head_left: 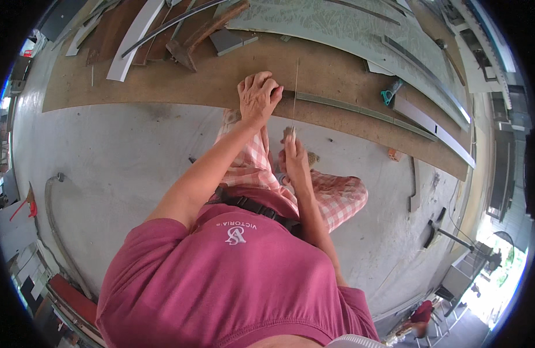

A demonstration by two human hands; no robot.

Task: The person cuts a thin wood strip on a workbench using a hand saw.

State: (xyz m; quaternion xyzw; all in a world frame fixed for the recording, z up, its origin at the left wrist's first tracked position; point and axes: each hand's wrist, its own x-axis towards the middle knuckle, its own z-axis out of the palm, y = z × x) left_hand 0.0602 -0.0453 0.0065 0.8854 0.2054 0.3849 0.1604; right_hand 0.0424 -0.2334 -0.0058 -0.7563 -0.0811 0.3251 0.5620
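Observation:
My left hand presses down near the front edge of the brown board, its fingers curled over the left end of a long narrow grey-green strip. That strip runs off to the right along the board. My right hand, just in front of the edge, is closed round the handle of a handsaw. Seen edge-on, the saw's thin blade points away from me and crosses the strip just right of my left hand. Whether the blade has cut into the strip cannot be made out.
On the brown board lie a wooden-handled hammer, a white strip and a grey offcut. A pale patterned sheet covers the back. At right are a teal-handled tool and a long white-edged bar.

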